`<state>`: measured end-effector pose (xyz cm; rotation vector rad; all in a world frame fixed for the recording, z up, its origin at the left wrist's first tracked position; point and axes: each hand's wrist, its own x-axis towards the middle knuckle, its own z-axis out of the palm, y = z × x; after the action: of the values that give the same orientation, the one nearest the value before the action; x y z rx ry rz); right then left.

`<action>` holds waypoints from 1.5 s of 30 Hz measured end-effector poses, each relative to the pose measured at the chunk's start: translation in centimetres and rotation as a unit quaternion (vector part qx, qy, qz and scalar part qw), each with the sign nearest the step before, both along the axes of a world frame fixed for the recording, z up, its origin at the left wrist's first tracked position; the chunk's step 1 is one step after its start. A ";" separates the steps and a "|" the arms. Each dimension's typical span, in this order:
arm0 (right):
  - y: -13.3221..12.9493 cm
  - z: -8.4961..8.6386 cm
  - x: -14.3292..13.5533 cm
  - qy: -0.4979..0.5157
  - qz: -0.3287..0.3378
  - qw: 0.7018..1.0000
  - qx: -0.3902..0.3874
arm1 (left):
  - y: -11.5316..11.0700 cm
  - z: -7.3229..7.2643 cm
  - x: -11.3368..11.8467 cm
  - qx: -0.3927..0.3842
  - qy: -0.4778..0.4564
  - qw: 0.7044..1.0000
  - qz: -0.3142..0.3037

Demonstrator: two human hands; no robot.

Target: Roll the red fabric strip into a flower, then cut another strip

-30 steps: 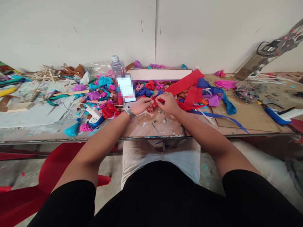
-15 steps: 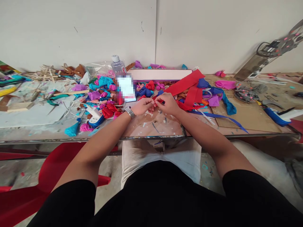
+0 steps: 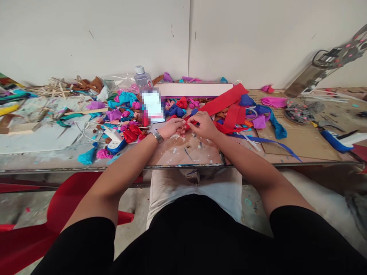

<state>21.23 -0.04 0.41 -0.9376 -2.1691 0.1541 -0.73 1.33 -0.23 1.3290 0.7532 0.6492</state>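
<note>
My left hand (image 3: 172, 128), with a watch at its wrist, meets my right hand (image 3: 204, 125) near the middle of the table. The fingers of both are closed in a pinch on a small piece of red material (image 3: 187, 125) between them. Right behind my right hand lie wide red strips (image 3: 226, 100). A phone (image 3: 153, 107) with a lit, blurred screen stands just beyond my left hand. Crumpled blue pieces (image 3: 175, 110) lie behind the fingertips.
A bottle (image 3: 143, 79) stands behind the phone. A blue and white power strip (image 3: 116, 145) is at the left, cardboard (image 3: 301, 143) and a dark bottle (image 3: 305, 79) at the right. Wooden sticks (image 3: 57, 89) lie far left. A red chair (image 3: 71, 198) is below the table.
My fingers have shifted slightly at the pinch, and a little more red shows between them. Otherwise the hands and objects stay in nearly the same places.
</note>
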 end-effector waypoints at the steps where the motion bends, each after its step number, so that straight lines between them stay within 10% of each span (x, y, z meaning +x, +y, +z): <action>1: 0.0 -0.1 0.0 0.001 0.000 1.000 0.001 | 0.0 0.0 0.0 0.001 0.003 1.000 0.003; 35: 0.3 -0.5 0.1 0.006 -0.010 1.000 -0.008 | -0.7 1.5 0.3 0.136 0.085 0.986 0.055; 45: 0.2 -0.5 0.0 0.040 -0.022 0.998 -0.033 | -0.6 0.9 -0.1 0.278 0.136 0.951 0.018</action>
<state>21.18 0.19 -0.06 -0.9980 -2.0793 0.2385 -0.88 0.69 0.67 1.9561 0.8505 0.7482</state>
